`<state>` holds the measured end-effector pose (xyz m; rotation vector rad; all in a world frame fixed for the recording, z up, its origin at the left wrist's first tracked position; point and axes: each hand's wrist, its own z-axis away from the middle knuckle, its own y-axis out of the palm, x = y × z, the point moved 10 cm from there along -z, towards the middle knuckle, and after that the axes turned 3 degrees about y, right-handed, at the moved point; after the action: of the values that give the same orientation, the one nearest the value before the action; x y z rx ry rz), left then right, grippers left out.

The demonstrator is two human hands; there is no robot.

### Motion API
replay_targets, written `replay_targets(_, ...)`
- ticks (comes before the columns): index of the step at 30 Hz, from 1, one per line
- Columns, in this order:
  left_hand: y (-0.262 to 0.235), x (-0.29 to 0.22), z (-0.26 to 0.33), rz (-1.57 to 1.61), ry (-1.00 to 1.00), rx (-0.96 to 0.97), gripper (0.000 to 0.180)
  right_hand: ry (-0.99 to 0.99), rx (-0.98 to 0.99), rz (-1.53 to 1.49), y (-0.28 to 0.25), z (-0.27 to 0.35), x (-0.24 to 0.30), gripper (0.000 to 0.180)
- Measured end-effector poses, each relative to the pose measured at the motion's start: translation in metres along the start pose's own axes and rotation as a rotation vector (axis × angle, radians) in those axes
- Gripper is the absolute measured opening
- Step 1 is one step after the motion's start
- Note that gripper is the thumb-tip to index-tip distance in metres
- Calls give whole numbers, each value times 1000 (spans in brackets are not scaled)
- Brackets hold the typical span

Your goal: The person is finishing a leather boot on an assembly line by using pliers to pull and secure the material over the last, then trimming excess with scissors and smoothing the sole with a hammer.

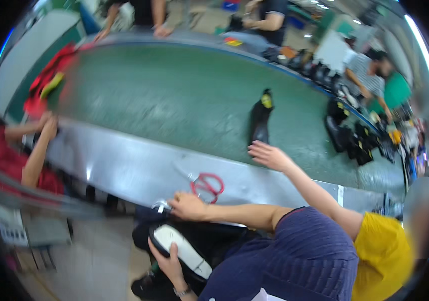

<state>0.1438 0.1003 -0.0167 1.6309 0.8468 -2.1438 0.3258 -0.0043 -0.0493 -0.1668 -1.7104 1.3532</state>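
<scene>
With 12 o'clock at the top of the view, the person's left hand (170, 265) lies near 7 o'clock, closed around a shoe (181, 249) with a pale sole and dark sides. The sole faces up, the thumb lies against it, and the fingers wrap the shoe's 9 o'clock side.

The right hand (190, 206) is at 12 o'clock from that shoe, by the metal edge of the tabletop (114, 163). Its fingers are partly bent and point to 9 o'clock, next to a small shiny object (161, 206); I cannot tell whether they grip it.

Just beside this hand, between 1 and 2 o'clock, lie red-handled scissors (218, 189), blades toward 10 o'clock. Farther out in that direction, a black shoe (260, 125) lies on the green surface (174, 100). A co-worker's hand (272, 157), from a yellow sleeve (382, 251), is spread at its 6 o'clock end; contact is unclear. More black shoes (342, 138) cluster toward 3 o'clock.
</scene>
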Motion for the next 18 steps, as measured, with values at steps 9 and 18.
replay_targets(9, 5, 1, 5, -74, 53, -25, 67, 444, 809, -1130, -18, 51, 32, 64)
replay_targets(18, 4, -21, -4, -96, 24, -87, 69, 612, 957, -1208, -32, 76, 51, 71)
